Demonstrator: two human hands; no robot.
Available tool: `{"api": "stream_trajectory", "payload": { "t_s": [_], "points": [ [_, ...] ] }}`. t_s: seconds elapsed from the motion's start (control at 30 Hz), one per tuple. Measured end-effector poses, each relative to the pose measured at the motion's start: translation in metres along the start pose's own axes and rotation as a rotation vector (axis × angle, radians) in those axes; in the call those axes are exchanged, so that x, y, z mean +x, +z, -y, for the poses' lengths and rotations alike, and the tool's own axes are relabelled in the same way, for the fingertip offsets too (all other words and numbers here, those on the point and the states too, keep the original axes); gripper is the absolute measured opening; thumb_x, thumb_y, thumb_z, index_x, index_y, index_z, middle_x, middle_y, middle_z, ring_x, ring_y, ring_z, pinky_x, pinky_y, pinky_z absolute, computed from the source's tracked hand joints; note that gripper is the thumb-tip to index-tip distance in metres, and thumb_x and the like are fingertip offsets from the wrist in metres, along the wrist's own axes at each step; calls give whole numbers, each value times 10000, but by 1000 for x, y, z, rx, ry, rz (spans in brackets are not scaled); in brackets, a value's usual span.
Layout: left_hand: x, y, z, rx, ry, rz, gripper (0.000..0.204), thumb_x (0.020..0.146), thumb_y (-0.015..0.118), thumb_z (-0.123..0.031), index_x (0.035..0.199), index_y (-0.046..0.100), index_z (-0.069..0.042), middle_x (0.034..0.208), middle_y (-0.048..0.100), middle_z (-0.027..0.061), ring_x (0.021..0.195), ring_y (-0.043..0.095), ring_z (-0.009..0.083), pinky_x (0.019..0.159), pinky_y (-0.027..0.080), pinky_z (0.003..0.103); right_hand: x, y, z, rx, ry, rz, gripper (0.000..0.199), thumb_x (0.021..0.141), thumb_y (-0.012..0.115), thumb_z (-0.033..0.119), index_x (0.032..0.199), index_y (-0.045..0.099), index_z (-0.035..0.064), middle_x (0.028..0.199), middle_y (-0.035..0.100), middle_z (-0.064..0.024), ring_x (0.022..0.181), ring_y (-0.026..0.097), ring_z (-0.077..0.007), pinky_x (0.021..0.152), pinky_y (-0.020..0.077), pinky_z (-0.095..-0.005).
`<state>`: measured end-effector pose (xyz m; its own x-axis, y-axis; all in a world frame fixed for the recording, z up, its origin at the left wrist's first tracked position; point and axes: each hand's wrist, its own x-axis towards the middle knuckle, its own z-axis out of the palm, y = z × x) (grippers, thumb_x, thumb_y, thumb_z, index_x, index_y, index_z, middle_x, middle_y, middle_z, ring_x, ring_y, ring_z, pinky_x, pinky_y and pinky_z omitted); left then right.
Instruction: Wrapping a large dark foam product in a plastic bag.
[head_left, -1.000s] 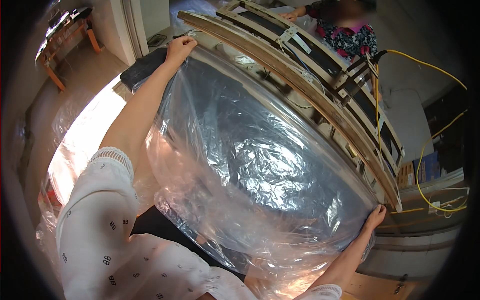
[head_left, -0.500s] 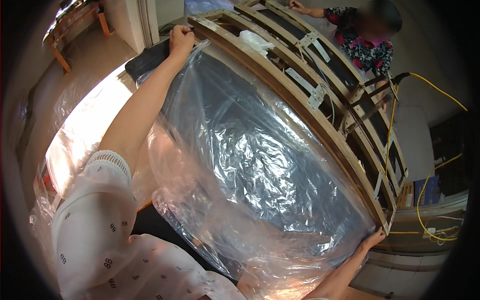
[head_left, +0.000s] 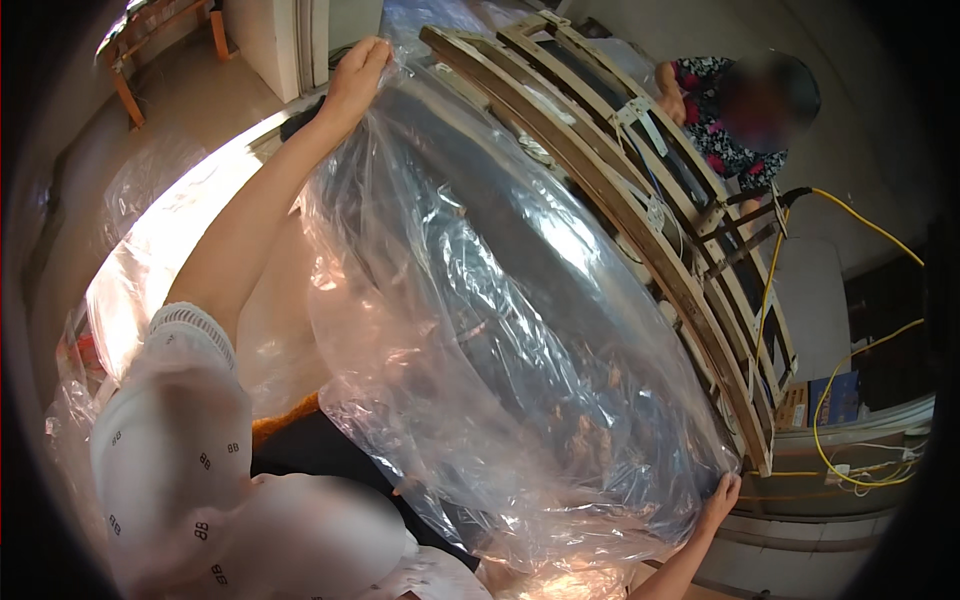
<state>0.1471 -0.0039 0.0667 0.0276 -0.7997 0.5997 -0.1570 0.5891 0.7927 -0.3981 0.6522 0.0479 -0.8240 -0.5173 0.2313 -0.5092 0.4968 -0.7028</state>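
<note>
Both hands grip: my left hand clamps the clear plastic bag at its far end, my right hand pinches the near corner, stretching it taut around the dark panel against the wooden frame.

A large clear plastic sheet, thin, crinkled and glossy with bright glare patches, wraps a dark, smooth curved panel that shows through it. Beside it stands a frame of pale bare wood slats, matt and unpainted, with small white plastic fittings. A yellow cable with a smooth plastic skin loops nearby. The sleeve is white, soft matt cloth with a lace-like edge and small dark print. More loose, shiny plastic film lies at the left.
</note>
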Motion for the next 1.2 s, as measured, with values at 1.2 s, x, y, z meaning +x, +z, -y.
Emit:
{"api": "stream_trajectory", "payload": {
  "t_s": [1.2],
  "points": [
    [-105,-78,-111,-642,-315,577,150,848,628,-12,996,609,-29,882,622,0,838,600,76,788,484,199,-41,206,285,330,-402,191,249,933,482,94,1162,539,14,1099,573,-76,1010,539,-165,894,417,-281]
  ]
}}
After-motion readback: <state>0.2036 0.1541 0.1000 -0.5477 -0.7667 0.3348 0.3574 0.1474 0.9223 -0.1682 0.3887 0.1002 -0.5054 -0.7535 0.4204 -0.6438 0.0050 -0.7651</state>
